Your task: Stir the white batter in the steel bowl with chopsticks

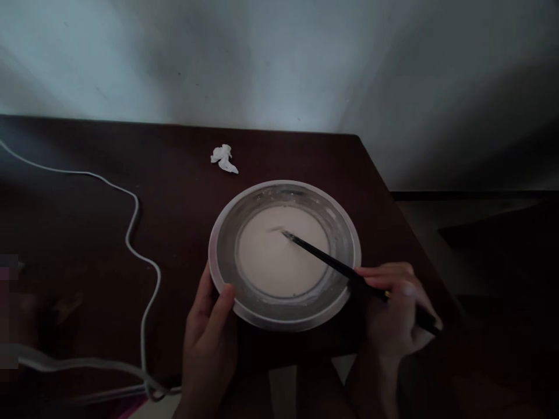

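Observation:
A round metal bowl (225, 291) sits near the table's front edge, with a pale, milky batter-like liquid (275, 256) in it. My left hand (212, 337) grips the bowl's near left side, thumb over the rim and fingers around the outer wall. Black chopsticks (323, 256) are held in my closed right hand (395, 305), at the bowl's right. They slant down to the left across the rim, and their tips meet the liquid near its middle. Whether there is one stick or a pair I cannot tell for sure. Whitish residue clings to the bowl's inner wall.
A crumpled white tissue (224, 158) lies behind the bowl on the dark brown table (183, 221). Along the left winds a white cable (136, 203). A pale wall (279, 64) rises behind the table, whose right edge drops to the floor. The far left is partly blurred out.

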Demonstrator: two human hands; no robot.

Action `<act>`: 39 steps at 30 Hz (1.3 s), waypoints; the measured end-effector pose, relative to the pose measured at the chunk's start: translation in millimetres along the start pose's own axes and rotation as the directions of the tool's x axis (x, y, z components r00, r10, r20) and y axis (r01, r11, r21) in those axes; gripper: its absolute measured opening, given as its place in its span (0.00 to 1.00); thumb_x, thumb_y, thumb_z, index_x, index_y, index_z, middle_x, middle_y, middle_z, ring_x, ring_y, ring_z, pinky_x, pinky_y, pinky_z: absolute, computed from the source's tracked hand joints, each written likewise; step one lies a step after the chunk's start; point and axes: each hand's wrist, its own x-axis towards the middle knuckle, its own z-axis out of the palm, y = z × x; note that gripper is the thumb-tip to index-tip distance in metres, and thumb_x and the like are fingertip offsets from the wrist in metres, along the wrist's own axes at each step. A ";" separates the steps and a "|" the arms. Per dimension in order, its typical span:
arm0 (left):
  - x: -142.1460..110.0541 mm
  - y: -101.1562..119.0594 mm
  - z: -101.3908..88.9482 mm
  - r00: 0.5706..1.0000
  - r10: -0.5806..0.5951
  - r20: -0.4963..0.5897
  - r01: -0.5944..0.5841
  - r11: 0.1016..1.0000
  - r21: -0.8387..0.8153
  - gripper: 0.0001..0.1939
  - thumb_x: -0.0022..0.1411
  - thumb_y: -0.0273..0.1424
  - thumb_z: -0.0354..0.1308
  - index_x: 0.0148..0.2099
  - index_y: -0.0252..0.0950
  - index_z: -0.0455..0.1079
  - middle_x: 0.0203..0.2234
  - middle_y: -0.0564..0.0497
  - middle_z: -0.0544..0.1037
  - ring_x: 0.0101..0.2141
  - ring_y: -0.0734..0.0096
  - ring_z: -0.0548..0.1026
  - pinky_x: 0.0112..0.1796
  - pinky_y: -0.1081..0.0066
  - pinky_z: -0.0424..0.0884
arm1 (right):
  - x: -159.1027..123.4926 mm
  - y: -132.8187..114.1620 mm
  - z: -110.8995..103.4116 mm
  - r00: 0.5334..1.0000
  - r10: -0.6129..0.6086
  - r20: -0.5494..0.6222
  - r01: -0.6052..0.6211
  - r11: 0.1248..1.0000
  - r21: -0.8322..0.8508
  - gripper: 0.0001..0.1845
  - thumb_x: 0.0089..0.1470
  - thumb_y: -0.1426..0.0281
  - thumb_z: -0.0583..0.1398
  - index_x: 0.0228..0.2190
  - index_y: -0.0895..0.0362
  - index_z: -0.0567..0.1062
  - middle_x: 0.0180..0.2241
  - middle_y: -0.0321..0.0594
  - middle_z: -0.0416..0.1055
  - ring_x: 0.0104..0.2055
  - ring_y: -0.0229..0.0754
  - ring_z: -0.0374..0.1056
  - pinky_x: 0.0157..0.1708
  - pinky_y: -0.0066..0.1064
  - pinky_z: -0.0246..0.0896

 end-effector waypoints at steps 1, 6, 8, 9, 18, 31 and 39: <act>1.1 -0.5 -0.4 1.000 -0.012 0.006 0.012 1.000 -0.004 0.28 0.58 0.40 0.62 0.62 0.50 0.69 0.59 0.53 0.74 0.62 0.51 0.67 0.59 0.59 0.70 | 0.3 -0.2 -0.1 0.999 0.000 -0.044 0.001 1.000 0.021 0.19 0.57 0.79 0.51 0.20 0.56 0.74 0.21 0.34 0.76 0.23 0.38 0.70 0.31 0.37 0.56; 8.6 -10.3 -4.8 0.995 -0.097 0.009 0.098 0.991 -0.094 0.30 0.61 0.40 0.61 0.65 0.47 0.66 0.56 0.52 0.77 0.60 0.53 0.70 0.60 0.60 0.68 | -0.1 1.0 -0.2 0.983 -0.075 0.169 0.062 0.994 0.085 0.17 0.57 0.78 0.52 0.22 0.56 0.75 0.22 0.34 0.77 0.24 0.38 0.72 0.30 0.37 0.58; 10.1 -14.5 -5.9 0.996 -0.094 0.005 0.094 0.990 -0.103 0.30 0.61 0.40 0.61 0.65 0.46 0.66 0.56 0.51 0.77 0.60 0.54 0.70 0.60 0.62 0.67 | -0.1 1.5 0.2 0.984 -0.079 0.158 0.078 0.997 0.011 0.16 0.58 0.77 0.54 0.23 0.56 0.76 0.24 0.35 0.78 0.26 0.39 0.73 0.32 0.37 0.59; 10.4 -16.1 -6.1 0.997 -0.080 0.006 0.080 0.992 -0.102 0.30 0.60 0.40 0.61 0.65 0.46 0.66 0.56 0.51 0.77 0.60 0.54 0.70 0.60 0.62 0.68 | 0.2 1.7 0.1 0.992 -0.073 0.106 0.074 0.997 -0.014 0.16 0.58 0.77 0.54 0.23 0.56 0.76 0.24 0.35 0.78 0.26 0.39 0.72 0.32 0.37 0.58; 10.4 -16.4 -4.3 0.995 -0.099 0.003 0.098 0.978 -0.185 0.30 0.60 0.39 0.62 0.64 0.46 0.67 0.55 0.51 0.77 0.59 0.54 0.71 0.59 0.63 0.69 | 0.1 3.1 -0.1 0.985 -0.095 0.146 0.092 0.995 0.027 0.16 0.57 0.78 0.54 0.22 0.57 0.76 0.23 0.34 0.78 0.25 0.38 0.72 0.33 0.37 0.59; 10.9 -17.6 -5.9 0.994 -0.110 0.000 0.109 0.980 -0.165 0.30 0.60 0.40 0.62 0.65 0.47 0.66 0.55 0.50 0.78 0.59 0.53 0.72 0.59 0.61 0.69 | -0.7 2.2 -0.9 0.996 -0.092 -0.015 0.092 0.996 0.018 0.18 0.56 0.79 0.51 0.21 0.58 0.74 0.22 0.35 0.77 0.24 0.37 0.70 0.30 0.36 0.57; 10.3 -20.0 -6.9 0.994 -0.112 0.007 0.112 0.981 -0.156 0.31 0.62 0.40 0.60 0.67 0.49 0.63 0.57 0.51 0.76 0.62 0.53 0.68 0.62 0.59 0.65 | -1.1 2.8 -0.1 0.988 -0.125 0.092 0.128 0.992 -0.023 0.16 0.57 0.77 0.53 0.22 0.56 0.75 0.23 0.34 0.78 0.25 0.38 0.72 0.32 0.37 0.59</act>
